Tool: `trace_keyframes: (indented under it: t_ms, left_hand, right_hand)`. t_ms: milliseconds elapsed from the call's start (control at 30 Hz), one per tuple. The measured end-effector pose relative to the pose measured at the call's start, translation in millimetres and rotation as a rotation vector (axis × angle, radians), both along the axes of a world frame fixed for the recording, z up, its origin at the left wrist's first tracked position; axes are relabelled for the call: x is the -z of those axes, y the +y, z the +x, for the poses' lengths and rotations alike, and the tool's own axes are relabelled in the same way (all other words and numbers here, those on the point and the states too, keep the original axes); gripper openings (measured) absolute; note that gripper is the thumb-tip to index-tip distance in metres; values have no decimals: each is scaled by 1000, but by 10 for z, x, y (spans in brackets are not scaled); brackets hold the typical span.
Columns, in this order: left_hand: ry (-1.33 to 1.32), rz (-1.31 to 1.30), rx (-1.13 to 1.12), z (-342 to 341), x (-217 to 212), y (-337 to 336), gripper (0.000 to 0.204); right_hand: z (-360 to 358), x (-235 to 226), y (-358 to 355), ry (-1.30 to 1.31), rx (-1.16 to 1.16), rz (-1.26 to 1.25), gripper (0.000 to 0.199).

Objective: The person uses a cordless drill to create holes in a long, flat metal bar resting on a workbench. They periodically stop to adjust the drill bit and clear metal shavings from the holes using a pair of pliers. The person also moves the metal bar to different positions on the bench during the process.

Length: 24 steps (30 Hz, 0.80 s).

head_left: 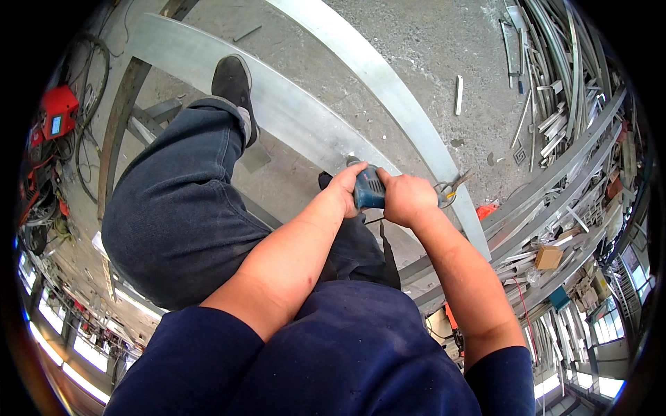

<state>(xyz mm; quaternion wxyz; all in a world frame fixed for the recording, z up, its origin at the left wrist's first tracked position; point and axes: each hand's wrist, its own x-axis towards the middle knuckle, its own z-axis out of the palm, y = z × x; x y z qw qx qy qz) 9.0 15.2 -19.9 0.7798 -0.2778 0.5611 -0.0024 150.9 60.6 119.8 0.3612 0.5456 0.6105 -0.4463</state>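
Note:
Both my hands are wrapped round a blue power tool (370,190) that looks like an angle grinder, with vent slots in its body. My left hand (345,187) grips its front end, and my right hand (411,197) holds its rear. The tool's head is over a long flat silver metal bar (298,118), and my fingers partly hide it. I cannot tell whether its disc touches the metal. My left shoe (232,80) rests on the same bar. Just past my right hand, a pair of scissors or pliers (454,187) lies on a second long bar (388,73).
A dark beam (119,132) runs under the bars at the left. Beyond it stand a red machine with a small screen (60,114) and looped cables (97,76). Piles of metal profiles (565,132) fill the right side, near a cardboard box (548,257). A short offcut (458,96) lies on the concrete.

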Motion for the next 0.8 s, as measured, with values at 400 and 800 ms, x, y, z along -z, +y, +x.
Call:
trace_keyframes:
  t_ms: [400,800]
  left_hand:
    - [17,-23,-42,-7,-175,135,37]
    - [-4,-25,-5,-19,-26,40,38]
  right_hand:
    - [-23,2,86,-1,-43,-4,55]
    - [-43,-28,55,-13,-40,-12,63]
